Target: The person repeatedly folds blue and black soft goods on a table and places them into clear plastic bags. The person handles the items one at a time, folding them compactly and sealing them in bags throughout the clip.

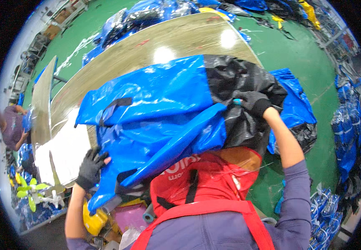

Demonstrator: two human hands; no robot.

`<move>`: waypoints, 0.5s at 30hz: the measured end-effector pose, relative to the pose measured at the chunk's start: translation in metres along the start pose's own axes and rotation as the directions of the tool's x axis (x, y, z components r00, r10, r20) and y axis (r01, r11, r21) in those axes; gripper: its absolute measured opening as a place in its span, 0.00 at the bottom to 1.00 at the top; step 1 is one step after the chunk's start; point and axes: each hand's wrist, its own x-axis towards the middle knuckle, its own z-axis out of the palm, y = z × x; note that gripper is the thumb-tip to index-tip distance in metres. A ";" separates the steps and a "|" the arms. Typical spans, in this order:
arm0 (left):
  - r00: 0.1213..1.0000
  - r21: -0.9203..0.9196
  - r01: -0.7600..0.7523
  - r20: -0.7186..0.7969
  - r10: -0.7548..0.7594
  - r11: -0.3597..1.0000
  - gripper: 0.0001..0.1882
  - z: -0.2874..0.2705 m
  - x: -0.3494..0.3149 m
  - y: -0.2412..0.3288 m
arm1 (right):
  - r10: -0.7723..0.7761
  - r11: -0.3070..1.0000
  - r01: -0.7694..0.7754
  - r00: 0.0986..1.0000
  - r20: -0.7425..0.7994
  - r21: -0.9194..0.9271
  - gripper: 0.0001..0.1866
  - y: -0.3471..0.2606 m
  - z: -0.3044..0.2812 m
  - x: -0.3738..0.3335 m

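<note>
A red apron (pixel 205 185) is worn over a dark purple shirt (pixel 205 229), and white letters are printed on it. At the lower left, a yellow thing (pixel 93 223) and a pink thing (pixel 128 216) are seen, partly covered.

Just beyond the apron, a large blue bag (pixel 155 89) with a black end is spread, wrinkled, over the near part of a shiny table (pixel 80 75); its near side is hung over the table edge. Dark straps are attached to it.

2 dark gloves are worn. The left hand (pixel 92 170) is placed at the near left edge of the blue part, with the fingers bent; whether the edge is pinched cannot be told. The right hand (pixel 253 103) is laid on the black end with its fingers curled, and a small light-blue spot is shown at the fingertips; whether the cloth is gripped there cannot be told.

To the right, another blue and black bag (pixel 291 100) is seen beside the table. A green fan (pixel 31 191) is placed at the left. Farther left, a co-worker (pixel 13 127) is seen by a second table (pixel 43 96). Beyond the big table, blue and black bags (pixel 134 23) are piled on the green floor (pixel 291 54).
</note>
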 end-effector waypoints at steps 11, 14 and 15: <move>0.535 -0.934 0.357 0.194 -0.823 0.012 0.16 0.106 -0.040 -0.005 | -0.011 0.995 -0.004 0.989 0.147 0.104 0.25 -0.005 -0.013 0.009; 0.447 -0.958 0.288 0.127 -0.885 0.008 0.34 0.102 -0.022 0.008 | 0.060 0.986 -0.057 0.998 0.011 -0.156 0.26 -0.025 -0.020 0.002; 0.423 -0.926 0.364 0.065 -0.904 0.104 0.37 0.091 -0.018 0.017 | 0.096 0.955 -0.092 0.995 0.001 -0.282 0.22 -0.034 -0.022 0.000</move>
